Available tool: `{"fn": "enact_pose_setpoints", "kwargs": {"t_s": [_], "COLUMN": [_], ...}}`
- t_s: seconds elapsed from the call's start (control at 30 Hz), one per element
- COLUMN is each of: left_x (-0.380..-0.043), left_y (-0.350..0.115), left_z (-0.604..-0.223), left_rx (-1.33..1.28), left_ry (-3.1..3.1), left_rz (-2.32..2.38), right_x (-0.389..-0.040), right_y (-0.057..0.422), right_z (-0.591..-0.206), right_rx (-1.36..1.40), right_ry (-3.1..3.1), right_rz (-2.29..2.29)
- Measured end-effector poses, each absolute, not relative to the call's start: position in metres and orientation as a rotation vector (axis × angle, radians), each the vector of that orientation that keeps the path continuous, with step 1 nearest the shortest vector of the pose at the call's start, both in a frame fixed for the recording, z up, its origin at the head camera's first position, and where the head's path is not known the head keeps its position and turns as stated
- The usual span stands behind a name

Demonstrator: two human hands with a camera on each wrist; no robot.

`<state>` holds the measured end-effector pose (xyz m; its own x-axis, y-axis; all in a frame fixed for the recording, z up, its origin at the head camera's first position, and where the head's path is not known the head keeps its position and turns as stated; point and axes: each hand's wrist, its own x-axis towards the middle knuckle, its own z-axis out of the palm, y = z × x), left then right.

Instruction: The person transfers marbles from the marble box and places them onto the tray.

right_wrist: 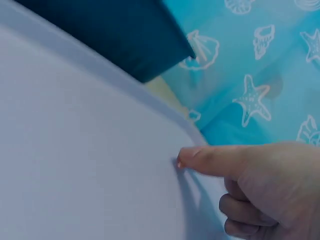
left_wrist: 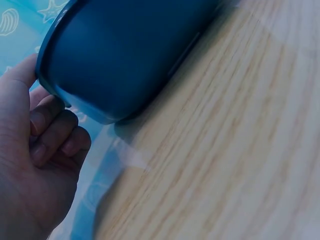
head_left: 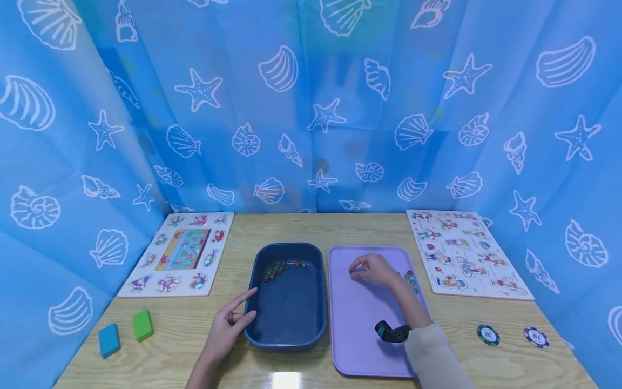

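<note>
A dark blue plastic bin (head_left: pixel 291 319) stands in the middle of the table, with a cluster of small red-green marbles (head_left: pixel 276 269) at its far end. My left hand (head_left: pixel 227 327) holds the bin's left rim, thumb and index finger over the edge; in the left wrist view its other fingers curl beside the outer wall. Over the far part of the purple tray (head_left: pixel 359 335), my right hand (head_left: pixel 374 270) pinches a small reddish marble (right_wrist: pixel 179 163) between thumb and index finger, mostly hidden by the fingertips. Several more marbles (head_left: pixel 410 278) lie along the tray's right edge, partly behind the forearm.
Picture puzzle boards lie at the back left (head_left: pixel 141 283) and back right (head_left: pixel 466 254). A blue block (head_left: pixel 109 340) and a green block (head_left: pixel 143 325) sit at the left. Two poker chips, one green (head_left: pixel 488 335) and one dark blue (head_left: pixel 536 337), lie at the right. A shell-patterned curtain (head_left: pixel 311 135) surrounds the table.
</note>
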<state>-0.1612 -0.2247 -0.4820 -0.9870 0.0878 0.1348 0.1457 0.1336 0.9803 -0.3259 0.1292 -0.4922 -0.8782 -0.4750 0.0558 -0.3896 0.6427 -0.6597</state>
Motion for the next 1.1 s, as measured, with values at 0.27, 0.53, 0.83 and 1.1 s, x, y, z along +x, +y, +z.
{"fn": "enact_pose_setpoints", "kwargs": {"t_s": [0.27,0.53,0.83,1.1], "left_x": [-0.162,-0.161,-0.161,-0.159], "left_y": [-0.226,-0.228,-0.229,-0.232], "left_z": [-0.482,-0.479,-0.475,-0.478], "left_rx": [-0.170,-0.098,-0.164,-0.204], "left_ry": [-2.317,-2.297,-2.263,-2.288], "left_rz": [-2.014,-2.064,-2.129,-2.101], "right_x": [-0.328,-0.322,-0.316,-0.322], "right_y": [0.134,0.116,0.032,-0.038], "right_z": [-0.498,-0.473,-0.421,-0.425], "right_rx": [-0.684,-0.749,-1.021,-1.152], "right_ry": [2.733,2.766,2.658,2.553], "right_rz": [-1.075,-1.167,-1.184,-0.958]}}
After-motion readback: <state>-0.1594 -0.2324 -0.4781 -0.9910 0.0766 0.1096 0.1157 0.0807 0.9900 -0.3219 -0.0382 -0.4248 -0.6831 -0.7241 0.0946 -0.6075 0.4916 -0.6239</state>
